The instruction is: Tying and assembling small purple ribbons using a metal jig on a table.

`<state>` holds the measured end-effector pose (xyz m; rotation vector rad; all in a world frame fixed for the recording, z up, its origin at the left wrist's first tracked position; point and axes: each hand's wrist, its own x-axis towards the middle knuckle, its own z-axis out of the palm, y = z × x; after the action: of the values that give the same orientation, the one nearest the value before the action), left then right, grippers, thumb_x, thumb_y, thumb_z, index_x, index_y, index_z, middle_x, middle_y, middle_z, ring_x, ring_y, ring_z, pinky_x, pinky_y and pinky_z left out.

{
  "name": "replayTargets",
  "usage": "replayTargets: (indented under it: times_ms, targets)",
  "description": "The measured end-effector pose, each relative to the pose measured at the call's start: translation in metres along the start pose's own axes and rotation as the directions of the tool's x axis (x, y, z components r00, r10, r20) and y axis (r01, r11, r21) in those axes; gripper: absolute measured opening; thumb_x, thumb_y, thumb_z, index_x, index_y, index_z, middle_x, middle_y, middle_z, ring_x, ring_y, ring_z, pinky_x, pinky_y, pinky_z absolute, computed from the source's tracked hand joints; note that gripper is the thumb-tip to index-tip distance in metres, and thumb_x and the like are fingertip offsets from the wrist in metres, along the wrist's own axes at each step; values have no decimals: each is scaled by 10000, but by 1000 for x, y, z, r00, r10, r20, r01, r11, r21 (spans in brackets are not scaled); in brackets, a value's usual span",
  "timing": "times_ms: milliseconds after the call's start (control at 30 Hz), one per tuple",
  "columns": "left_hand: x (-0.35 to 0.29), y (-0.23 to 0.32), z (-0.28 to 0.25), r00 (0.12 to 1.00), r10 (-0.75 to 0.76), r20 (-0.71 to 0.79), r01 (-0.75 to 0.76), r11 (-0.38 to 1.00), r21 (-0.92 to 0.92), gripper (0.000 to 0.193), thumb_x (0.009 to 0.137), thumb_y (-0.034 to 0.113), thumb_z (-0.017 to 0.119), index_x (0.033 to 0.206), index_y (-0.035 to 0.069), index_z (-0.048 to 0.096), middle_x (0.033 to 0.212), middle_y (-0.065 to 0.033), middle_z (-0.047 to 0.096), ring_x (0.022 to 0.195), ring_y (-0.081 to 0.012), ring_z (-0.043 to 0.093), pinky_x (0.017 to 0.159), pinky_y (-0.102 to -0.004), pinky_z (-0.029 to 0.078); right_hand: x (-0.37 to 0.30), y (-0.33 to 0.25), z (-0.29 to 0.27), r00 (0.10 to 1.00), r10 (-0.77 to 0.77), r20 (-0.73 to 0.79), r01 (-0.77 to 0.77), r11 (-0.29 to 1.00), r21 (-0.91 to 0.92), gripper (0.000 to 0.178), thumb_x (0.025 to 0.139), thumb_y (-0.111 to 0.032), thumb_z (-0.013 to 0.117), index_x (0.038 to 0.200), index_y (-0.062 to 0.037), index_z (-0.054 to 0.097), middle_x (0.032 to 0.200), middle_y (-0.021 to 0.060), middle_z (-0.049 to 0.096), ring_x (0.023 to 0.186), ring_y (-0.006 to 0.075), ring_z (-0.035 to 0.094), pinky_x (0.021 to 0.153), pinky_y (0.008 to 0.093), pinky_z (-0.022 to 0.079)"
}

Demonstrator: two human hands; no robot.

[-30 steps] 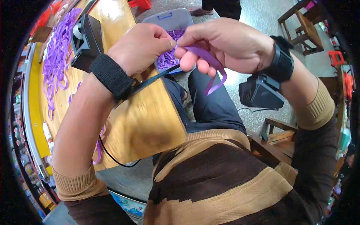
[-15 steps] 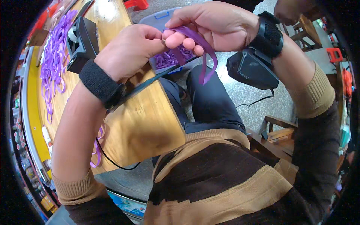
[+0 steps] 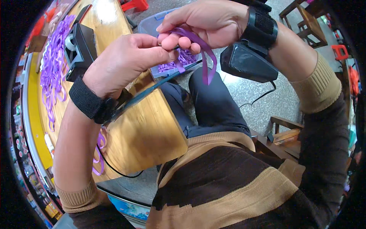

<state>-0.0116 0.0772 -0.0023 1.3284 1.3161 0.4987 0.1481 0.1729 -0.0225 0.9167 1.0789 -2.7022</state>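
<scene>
My right hand [image 3: 207,26] is closed on a purple ribbon [image 3: 207,57], which loops over its curled fingers and hangs down with a loose end. Close against it, my left hand [image 3: 127,57] pinches with thumb and index finger at the ribbon, by the right fingertips. What lies exactly between those fingertips is hidden. A short ribbon tail drops below the pinch. Under my left wrist a thin dark teal rod [image 3: 152,89] slants across the table corner and points to the right. Beneath both hands stands a clear plastic bin [image 3: 143,28] holding many short purple pieces [image 3: 187,57].
The wooden table [image 3: 152,129] lies to the left, with a pile of purple ribbons [image 3: 57,65] along its far side. A black device [image 3: 80,47] is beside my left wrist; another black box [image 3: 248,63] hangs at my right wrist. A black cable [image 3: 114,166] curves over the table edge.
Both hands have shifted slightly left in the picture, still together on the ribbon. A hand at the upper right has gone out of view.
</scene>
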Motion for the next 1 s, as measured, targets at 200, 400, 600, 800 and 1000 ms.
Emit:
replayTargets:
  times_ms: [200, 400, 600, 800, 1000]
  targets:
    - [5, -1, -4, 994, -90, -68, 100, 982, 159, 264, 797, 245, 626, 857, -12, 622, 661, 33, 543, 583, -30, 487, 513, -173, 372, 2, -8, -1, 1000, -18, 17, 19, 999, -48, 321, 923, -188, 380, 762, 6, 580, 588, 50, 593, 443, 96, 531, 392, 202, 441]
    - [4, -10, -1, 990, 59, -126, -36, 983, 178, 262, 802, 261, 616, 768, 1, 629, 557, 44, 483, 479, -28, 428, 422, -193, 323, -6, -25, 4, 995, -93, -36, 85, 979, -188, 314, 918, -198, 405, 715, -37, 581, 549, 21, 579, 414, 84, 498, 392, 209, 406]
    - [7, 2, 2, 982, -95, -160, 130, 966, 225, 255, 801, 254, 612, 725, 11, 631, 521, 34, 455, 459, -29, 377, 411, -216, 293, -18, -63, -20, 825, -512, -239, 419, 838, -351, 208, 874, -202, 507, 709, -90, 567, 616, -4, 596, 449, 68, 489, 443, 206, 415]
    - [5, 0, -4, 975, -123, -184, 162, 964, 213, 284, 809, 278, 599, 694, 19, 612, 508, 49, 413, 444, -34, 360, 403, -218, 274, -11, -36, -28, 374, -816, -440, 335, 562, -757, 240, 840, -202, 528, 946, 12, 551, 811, 38, 553, 688, 100, 497, 621, 215, 417]
    - [9, 1, 1, 981, -111, -156, 142, 969, 201, 270, 816, 261, 592, 705, 16, 614, 528, 59, 428, 464, -27, 344, 420, -212, 253, 19, 40, -53, 599, -798, 72, 718, 495, -489, 292, 865, -160, 523, 1117, -13, 538, 1034, 60, 595, 983, 113, 533, 911, 258, 386]
